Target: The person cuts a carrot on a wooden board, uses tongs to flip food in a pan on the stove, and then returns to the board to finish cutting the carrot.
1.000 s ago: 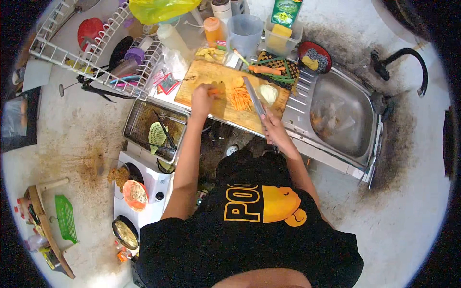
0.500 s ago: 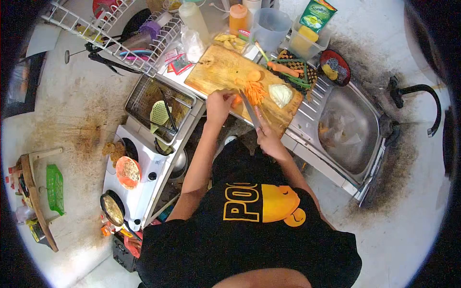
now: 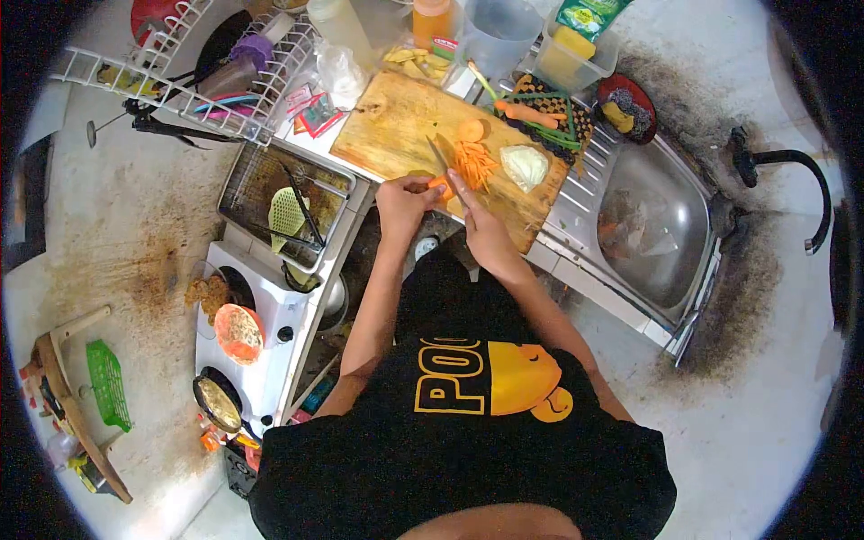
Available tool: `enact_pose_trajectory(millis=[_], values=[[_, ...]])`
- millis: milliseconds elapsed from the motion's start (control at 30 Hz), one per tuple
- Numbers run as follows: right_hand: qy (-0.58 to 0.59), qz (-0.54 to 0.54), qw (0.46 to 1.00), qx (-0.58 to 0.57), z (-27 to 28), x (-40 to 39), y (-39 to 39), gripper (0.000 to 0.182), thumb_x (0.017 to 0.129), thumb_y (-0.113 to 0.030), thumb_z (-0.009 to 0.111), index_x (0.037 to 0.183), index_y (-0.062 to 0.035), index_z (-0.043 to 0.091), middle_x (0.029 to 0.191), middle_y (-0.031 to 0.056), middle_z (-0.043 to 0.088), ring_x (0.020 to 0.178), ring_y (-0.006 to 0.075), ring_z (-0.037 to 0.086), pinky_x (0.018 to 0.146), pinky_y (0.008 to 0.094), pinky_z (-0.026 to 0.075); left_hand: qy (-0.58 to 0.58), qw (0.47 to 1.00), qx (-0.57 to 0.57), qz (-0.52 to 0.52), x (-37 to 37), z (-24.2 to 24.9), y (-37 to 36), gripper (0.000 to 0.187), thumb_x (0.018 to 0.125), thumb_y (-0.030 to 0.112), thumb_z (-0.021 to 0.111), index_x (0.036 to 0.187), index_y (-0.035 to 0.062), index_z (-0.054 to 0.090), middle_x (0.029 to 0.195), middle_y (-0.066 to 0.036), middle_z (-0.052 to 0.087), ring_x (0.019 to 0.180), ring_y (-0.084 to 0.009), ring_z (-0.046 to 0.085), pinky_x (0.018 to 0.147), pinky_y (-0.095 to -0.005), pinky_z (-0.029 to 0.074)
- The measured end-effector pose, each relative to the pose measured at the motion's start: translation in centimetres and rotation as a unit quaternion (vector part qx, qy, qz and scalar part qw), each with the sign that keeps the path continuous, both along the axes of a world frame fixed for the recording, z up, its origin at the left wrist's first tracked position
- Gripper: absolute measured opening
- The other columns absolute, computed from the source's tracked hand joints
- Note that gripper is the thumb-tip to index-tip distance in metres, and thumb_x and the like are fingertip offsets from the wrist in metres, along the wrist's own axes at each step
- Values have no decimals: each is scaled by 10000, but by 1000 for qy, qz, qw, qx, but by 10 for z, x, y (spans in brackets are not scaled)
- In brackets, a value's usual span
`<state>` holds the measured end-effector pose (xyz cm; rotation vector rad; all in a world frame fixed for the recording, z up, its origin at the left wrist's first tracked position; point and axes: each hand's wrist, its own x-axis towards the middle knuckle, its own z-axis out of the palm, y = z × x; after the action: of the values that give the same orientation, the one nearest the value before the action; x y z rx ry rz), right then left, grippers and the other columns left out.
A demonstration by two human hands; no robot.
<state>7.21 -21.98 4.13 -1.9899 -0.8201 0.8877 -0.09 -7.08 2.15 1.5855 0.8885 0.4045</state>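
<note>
My left hand (image 3: 404,209) is at the near edge of the wooden cutting board (image 3: 396,117), its fingers closed on a piece of carrot (image 3: 440,186). In my right hand (image 3: 486,232) is a knife (image 3: 438,155), its blade pointing up and left over the board, close against the carrot piece. Thin carrot strips (image 3: 474,162) lie in a pile just right of the blade. Above them sits a thicker carrot chunk (image 3: 471,130). A pale cabbage wedge (image 3: 524,167) rests on the board's right side.
A whole carrot (image 3: 528,114) and green stalks lie on a dark perforated tray beside the steel sink (image 3: 654,234). To the left are a fryer with a green strainer (image 3: 288,214), a stove holding a pan (image 3: 217,402), and a white dish rack (image 3: 261,90).
My right hand has moved up and left, bringing the knife to the carrot piece. The whole view has also shifted slightly.
</note>
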Motion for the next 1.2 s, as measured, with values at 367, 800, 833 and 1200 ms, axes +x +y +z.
enact_pose_trajectory(millis=[367, 800, 833, 1200], values=[[-155, -21, 983, -100, 24, -19, 0, 722, 875, -27, 471, 1475, -370, 263, 717, 266, 614, 691, 434, 626, 678, 533, 499, 11, 997, -79, 12, 3, -12, 14, 268, 672, 94, 831, 849, -63, 705, 691, -111, 692, 587, -132, 664, 550, -255, 534], [-277, -15, 941, -194, 27, -29, 22, 662, 865, 63, 453, 1418, -300, 422, 1051, 225, 654, 1016, 439, 609, 919, 488, 462, 110, 994, 3, -28, 2, -8, 21, 301, 639, 159, 851, 850, -14, 723, 701, -121, 699, 613, -159, 677, 599, -277, 530], [-268, -16, 944, -191, 27, -28, 25, 657, 869, 58, 452, 1420, -299, 418, 1056, 233, 648, 1016, 450, 604, 912, 496, 464, 94, 995, 2, -25, 2, -9, 21, 315, 633, 166, 858, 856, -13, 724, 700, -120, 697, 609, -157, 673, 592, -274, 525], [-171, -65, 980, -83, 2, -16, 16, 726, 883, -31, 484, 1472, -388, 254, 747, 225, 644, 594, 384, 637, 541, 511, 512, 138, 986, -69, -60, 8, 4, 32, 266, 663, 154, 852, 848, 0, 737, 692, -87, 698, 586, -94, 630, 560, -250, 505]])
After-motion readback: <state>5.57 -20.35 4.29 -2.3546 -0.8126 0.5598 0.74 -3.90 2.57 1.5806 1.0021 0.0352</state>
